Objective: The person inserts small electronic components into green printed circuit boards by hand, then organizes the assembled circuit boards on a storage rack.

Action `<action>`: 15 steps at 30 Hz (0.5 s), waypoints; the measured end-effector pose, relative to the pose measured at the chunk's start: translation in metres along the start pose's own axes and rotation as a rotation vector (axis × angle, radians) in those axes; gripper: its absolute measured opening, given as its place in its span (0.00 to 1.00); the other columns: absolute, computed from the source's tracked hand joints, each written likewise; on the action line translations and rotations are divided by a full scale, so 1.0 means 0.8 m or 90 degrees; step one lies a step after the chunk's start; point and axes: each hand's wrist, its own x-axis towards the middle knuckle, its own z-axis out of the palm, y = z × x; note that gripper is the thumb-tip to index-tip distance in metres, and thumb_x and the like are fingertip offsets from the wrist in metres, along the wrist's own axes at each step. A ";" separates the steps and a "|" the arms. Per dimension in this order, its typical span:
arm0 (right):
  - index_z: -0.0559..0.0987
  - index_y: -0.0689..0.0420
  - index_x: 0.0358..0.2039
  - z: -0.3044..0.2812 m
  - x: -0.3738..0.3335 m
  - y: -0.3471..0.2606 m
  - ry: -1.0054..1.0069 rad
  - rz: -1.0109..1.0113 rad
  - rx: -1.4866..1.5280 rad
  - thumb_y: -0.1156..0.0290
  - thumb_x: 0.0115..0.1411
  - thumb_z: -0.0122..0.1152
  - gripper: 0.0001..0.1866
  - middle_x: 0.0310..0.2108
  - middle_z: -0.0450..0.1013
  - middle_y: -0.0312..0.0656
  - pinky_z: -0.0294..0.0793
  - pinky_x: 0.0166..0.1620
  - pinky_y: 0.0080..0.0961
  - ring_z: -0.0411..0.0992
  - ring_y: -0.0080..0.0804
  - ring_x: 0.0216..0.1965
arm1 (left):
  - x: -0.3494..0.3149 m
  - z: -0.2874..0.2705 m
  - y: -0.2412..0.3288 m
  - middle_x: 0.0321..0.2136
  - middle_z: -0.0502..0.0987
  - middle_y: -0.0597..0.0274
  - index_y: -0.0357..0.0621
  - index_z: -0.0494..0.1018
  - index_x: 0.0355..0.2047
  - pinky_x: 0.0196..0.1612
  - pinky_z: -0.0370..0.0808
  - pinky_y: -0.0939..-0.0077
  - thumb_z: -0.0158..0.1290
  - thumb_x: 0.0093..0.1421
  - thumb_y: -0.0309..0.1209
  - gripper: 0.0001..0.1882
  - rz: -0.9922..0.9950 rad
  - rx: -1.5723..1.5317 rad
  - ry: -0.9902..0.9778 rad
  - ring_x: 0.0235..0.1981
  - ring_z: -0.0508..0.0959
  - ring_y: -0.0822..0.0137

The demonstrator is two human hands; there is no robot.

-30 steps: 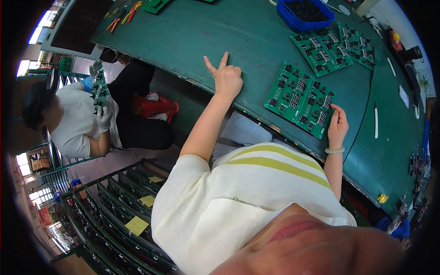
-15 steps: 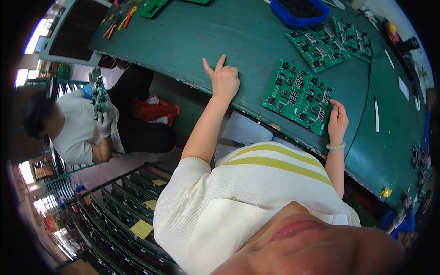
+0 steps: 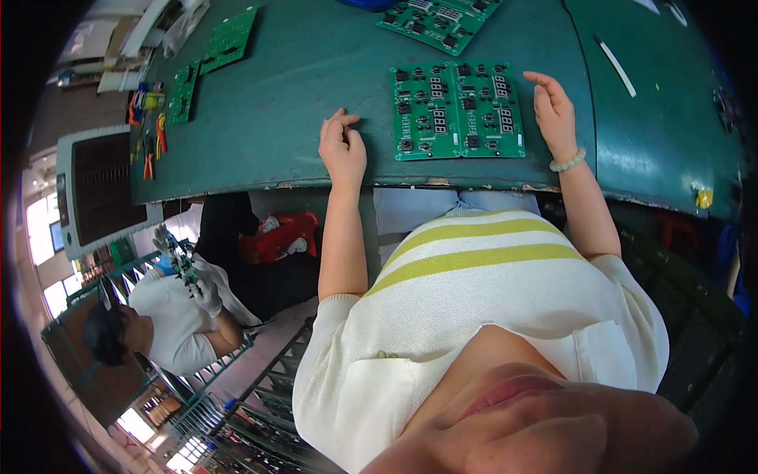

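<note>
A green circuit board panel (image 3: 458, 118) with black components and several digit displays lies flat on the green work table (image 3: 268, 118) before me. My left hand (image 3: 343, 152) rests on the table to the left of it, apart from the board, with loosely bent fingers and nothing seen in them. On the board's other side, just off its right edge, is my right hand (image 3: 555, 114). Its index finger stretches out towards the board, the others are partly curled, and it holds nothing. A pale beaded bracelet (image 3: 568, 160) circles that wrist.
More boards (image 3: 434, 24) overlap beyond the panel, near a blue tray (image 3: 367, 3). Pliers (image 3: 161, 136) and other green boards (image 3: 229, 38) lie far left. A white marker (image 3: 616, 67) lies right. At left a gloved co-worker (image 3: 170, 316) holds a board (image 3: 185, 268).
The head view has turned, so the panel now appears square to me. My right hand has come off the panel's edge. My left hand's two outstretched fingers have drawn in.
</note>
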 end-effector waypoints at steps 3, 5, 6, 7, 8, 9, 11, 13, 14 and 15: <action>0.70 0.60 0.46 -0.011 0.003 -0.005 -0.007 0.172 0.211 0.74 0.62 0.42 0.14 0.15 0.53 0.25 0.46 0.16 0.10 0.49 0.09 0.15 | -0.002 0.019 0.036 0.31 0.73 0.55 0.38 0.72 0.31 0.48 0.68 0.68 0.45 0.52 0.17 0.08 -0.070 -0.134 -0.002 0.42 0.74 0.60; 0.69 0.62 0.46 -0.016 0.007 0.001 0.011 0.155 0.364 0.76 0.61 0.41 0.14 0.15 0.54 0.27 0.47 0.16 0.10 0.49 0.11 0.15 | -0.008 0.033 0.044 0.38 0.71 0.55 0.36 0.70 0.36 0.44 0.70 0.76 0.45 0.55 0.19 0.08 -0.129 -0.313 0.021 0.40 0.73 0.66; 0.69 0.65 0.46 -0.018 0.006 -0.004 0.021 0.146 0.386 0.76 0.60 0.42 0.14 0.15 0.54 0.29 0.47 0.16 0.11 0.49 0.14 0.14 | -0.010 0.035 0.050 0.40 0.69 0.55 0.35 0.68 0.38 0.44 0.70 0.78 0.45 0.58 0.20 0.08 -0.138 -0.366 0.013 0.40 0.73 0.68; 0.69 0.65 0.46 -0.023 0.009 -0.002 0.029 0.150 0.388 0.76 0.60 0.42 0.14 0.15 0.54 0.29 0.47 0.16 0.11 0.49 0.14 0.14 | -0.011 0.037 0.054 0.40 0.69 0.55 0.35 0.68 0.38 0.44 0.70 0.78 0.45 0.58 0.20 0.08 -0.137 -0.365 0.004 0.40 0.73 0.68; 0.69 0.66 0.45 -0.028 0.011 0.002 0.039 0.152 0.452 0.76 0.59 0.42 0.14 0.17 0.55 0.30 0.49 0.17 0.12 0.51 0.15 0.16 | -0.013 0.039 0.058 0.39 0.70 0.56 0.35 0.68 0.39 0.43 0.70 0.78 0.45 0.58 0.20 0.09 -0.161 -0.385 -0.002 0.40 0.73 0.68; 0.69 0.66 0.44 -0.032 0.012 0.006 0.049 0.153 0.517 0.76 0.58 0.42 0.14 0.18 0.56 0.32 0.50 0.18 0.13 0.52 0.17 0.18 | -0.016 0.039 0.060 0.39 0.70 0.57 0.35 0.68 0.40 0.42 0.70 0.79 0.45 0.58 0.21 0.09 -0.185 -0.405 -0.007 0.40 0.74 0.69; 0.69 0.66 0.44 -0.041 0.015 0.018 0.050 0.166 0.594 0.75 0.57 0.42 0.15 0.21 0.58 0.34 0.51 0.19 0.13 0.54 0.18 0.20 | -0.019 0.038 0.061 0.38 0.71 0.59 0.35 0.67 0.40 0.42 0.70 0.80 0.45 0.58 0.21 0.09 -0.220 -0.426 -0.019 0.40 0.73 0.70; 0.69 0.67 0.43 -0.046 0.017 0.026 0.050 0.183 0.671 0.75 0.56 0.43 0.15 0.23 0.59 0.36 0.53 0.21 0.14 0.55 0.20 0.22 | -0.022 0.035 0.063 0.37 0.71 0.60 0.36 0.67 0.40 0.41 0.70 0.81 0.46 0.59 0.22 0.09 -0.262 -0.444 -0.030 0.39 0.73 0.71; 0.68 0.67 0.43 -0.048 0.019 0.027 0.033 0.178 0.688 0.75 0.56 0.43 0.15 0.24 0.58 0.36 0.53 0.22 0.14 0.54 0.21 0.23 | -0.022 0.031 0.067 0.36 0.71 0.61 0.36 0.67 0.41 0.40 0.69 0.82 0.46 0.59 0.22 0.09 -0.291 -0.449 -0.047 0.38 0.73 0.73; 0.68 0.68 0.43 -0.050 0.018 0.027 0.016 0.173 0.706 0.75 0.55 0.43 0.15 0.25 0.56 0.37 0.54 0.23 0.14 0.54 0.22 0.25 | -0.024 0.028 0.068 0.36 0.72 0.62 0.37 0.67 0.41 0.39 0.68 0.83 0.47 0.59 0.23 0.10 -0.321 -0.454 -0.064 0.36 0.72 0.75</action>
